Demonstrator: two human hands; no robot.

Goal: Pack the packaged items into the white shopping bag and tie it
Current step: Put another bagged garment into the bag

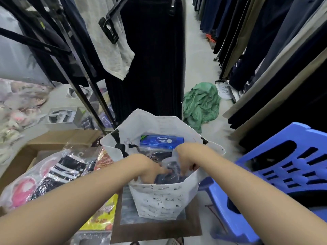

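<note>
The white shopping bag (164,200) stands upright, mouth up, beside the blue stool (276,174); inside, a blue box (161,141) lies crosswise. Both hands, left (150,169) and right (185,159), curl onto a clear-wrapped dark packet (169,175)

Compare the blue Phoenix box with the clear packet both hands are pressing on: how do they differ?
The Phoenix box is rigid, blue and printed; the clear packet is a soft transparent wrap showing dark contents. The box lies untouched at the far side; the packet sits nearer, under the left hand and right hand. Both are inside the white shopping bag.
</note>
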